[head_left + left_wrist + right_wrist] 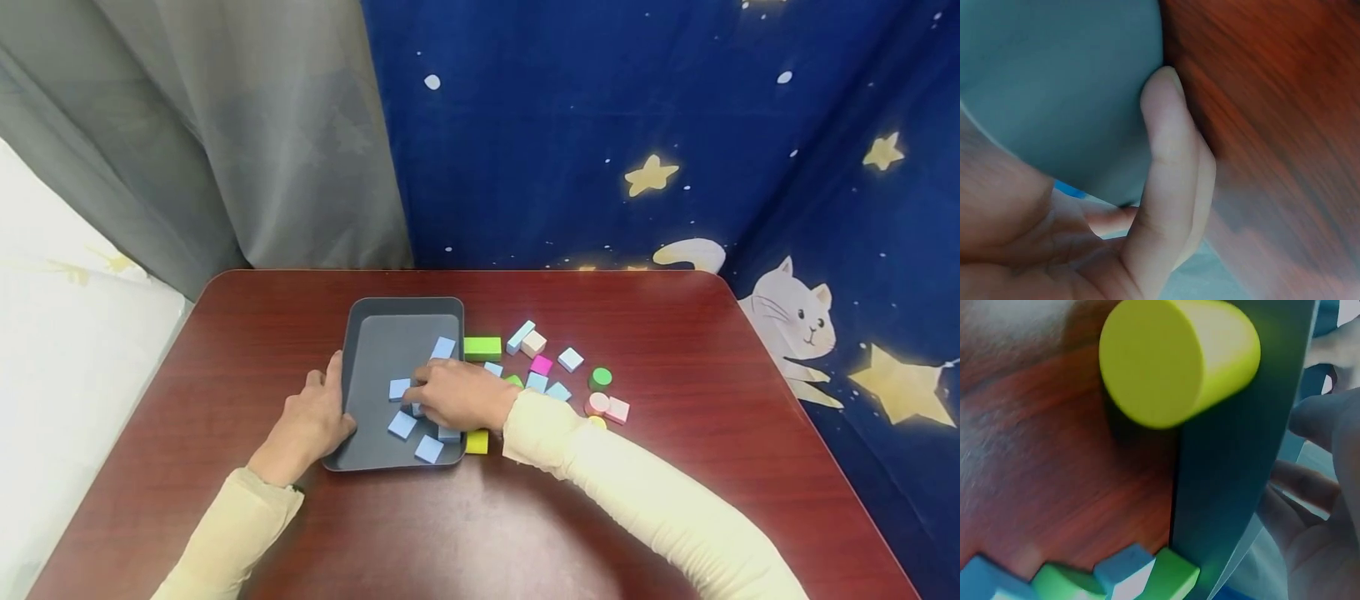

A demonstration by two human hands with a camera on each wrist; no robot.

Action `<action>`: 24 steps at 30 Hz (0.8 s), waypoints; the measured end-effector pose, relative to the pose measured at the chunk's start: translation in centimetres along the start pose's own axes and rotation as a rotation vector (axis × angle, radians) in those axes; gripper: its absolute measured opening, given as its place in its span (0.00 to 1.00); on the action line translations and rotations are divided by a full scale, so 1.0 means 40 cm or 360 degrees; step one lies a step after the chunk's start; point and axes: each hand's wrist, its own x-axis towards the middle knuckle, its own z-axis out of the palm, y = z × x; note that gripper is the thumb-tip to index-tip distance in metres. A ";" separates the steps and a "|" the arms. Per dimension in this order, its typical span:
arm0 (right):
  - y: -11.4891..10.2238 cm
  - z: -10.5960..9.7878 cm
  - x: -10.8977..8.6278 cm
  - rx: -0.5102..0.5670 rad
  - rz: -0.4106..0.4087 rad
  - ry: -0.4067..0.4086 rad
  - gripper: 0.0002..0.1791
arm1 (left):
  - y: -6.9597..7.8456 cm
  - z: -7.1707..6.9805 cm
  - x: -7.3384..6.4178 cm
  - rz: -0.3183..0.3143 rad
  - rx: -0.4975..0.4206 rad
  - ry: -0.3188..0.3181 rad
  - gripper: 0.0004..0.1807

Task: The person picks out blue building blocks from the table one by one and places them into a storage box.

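A dark grey tray [375, 350] lies on the table with several light-blue blocks inside, among them a square one [402, 425]. At its left side my left hand [307, 421] holds the wall, thumb over the rim and fingers [1172, 144] against the outside. My right hand [461, 396] reaches over the right rim into the tray. Its curled fingers pinch a blue block [417, 409], mostly hidden beneath them. In the right wrist view the tray wall [1229, 456] hides the fingertips of the right hand [1322, 506].
Outside the tray's right wall lie a yellow cylinder [1154, 362] and a long green block [482, 348]. Farther right are scattered blocks, including a magenta one [542, 365], a green cylinder [602, 379] and a pink block [617, 410]. Curtains hang behind the reddish-brown table [247, 350].
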 end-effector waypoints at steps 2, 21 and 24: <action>0.009 -0.005 -0.008 -0.0004 -0.0007 -0.0008 0.22 | 0.008 -0.007 -0.006 -0.0004 0.0002 -0.0019 0.57; 0.118 -0.020 -0.154 -0.0030 0.0088 0.0429 0.14 | 0.012 -0.012 -0.014 0.0005 -0.0005 -0.0047 0.57; 0.139 -0.019 -0.171 -0.0043 0.0118 0.0471 0.13 | 0.010 -0.008 -0.015 0.0012 -0.0009 -0.0036 0.57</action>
